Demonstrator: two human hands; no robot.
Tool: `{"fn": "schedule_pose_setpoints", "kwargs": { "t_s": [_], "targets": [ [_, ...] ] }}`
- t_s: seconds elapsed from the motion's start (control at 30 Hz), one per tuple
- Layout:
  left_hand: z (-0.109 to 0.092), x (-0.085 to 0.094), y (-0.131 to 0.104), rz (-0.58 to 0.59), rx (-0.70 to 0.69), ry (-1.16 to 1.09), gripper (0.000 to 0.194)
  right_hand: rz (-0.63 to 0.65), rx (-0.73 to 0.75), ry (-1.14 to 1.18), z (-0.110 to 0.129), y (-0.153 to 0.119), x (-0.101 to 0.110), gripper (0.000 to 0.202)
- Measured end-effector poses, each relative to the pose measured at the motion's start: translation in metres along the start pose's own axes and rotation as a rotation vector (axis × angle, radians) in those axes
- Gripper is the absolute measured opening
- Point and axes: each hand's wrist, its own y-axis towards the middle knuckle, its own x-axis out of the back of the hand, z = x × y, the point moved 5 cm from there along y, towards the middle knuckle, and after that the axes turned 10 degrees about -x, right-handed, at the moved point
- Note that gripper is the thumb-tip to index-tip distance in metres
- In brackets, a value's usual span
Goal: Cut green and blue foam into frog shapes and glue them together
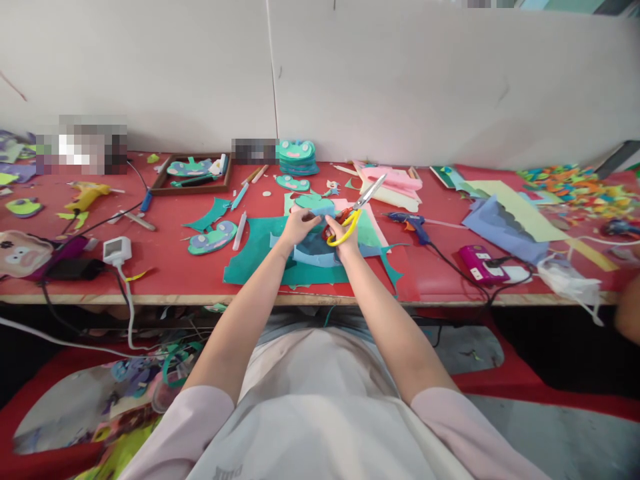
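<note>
My left hand [299, 228] is closed in a pinch at the edge of a small light-blue sheet piece [324, 209]. Scissors [369, 191] with yellow and red handles sit in my right hand [345, 241], blades pointing up and away to the right. The right fingertips also come close to the blue piece; whether they grip it I cannot tell. Under both hands lie blue cut-out scraps [320, 257] on a larger teal sheet [255, 247]. To the left is a green frog-like face cut-out [214, 238] with purple eye patches, beside a white marker-like stick [239, 231].
A stack of green faces [297, 157] stands by the wall, right of a brown tray [190, 190]. Glue guns lie on both sides, one yellow [87, 195], one blue [413, 223]. Cables trail from a purple power strip [483, 265]. Colourful scraps [580, 190] cover the far right.
</note>
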Motion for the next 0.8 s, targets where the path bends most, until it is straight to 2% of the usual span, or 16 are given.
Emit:
{"fn": "schedule_pose_setpoints", "kwargs": {
  "t_s": [0.23,0.4,0.8],
  "targets": [
    [-0.0022,0.0016,0.0,-0.008,0.003,0.097,0.023,0.029,0.019,0.004,0.0007,-0.0011,-0.0024,0.043],
    [0.0007,0.0013,-0.0002,-0.01,-0.021,0.086,0.024,0.012,0.027,0.059,0.0033,-0.0018,-0.0009,0.041],
    [-0.0012,-0.0004,0.0008,0.01,-0.009,0.071,0.021,-0.034,0.037,0.013,0.0025,-0.0011,0.001,0.043]
  ]
}}
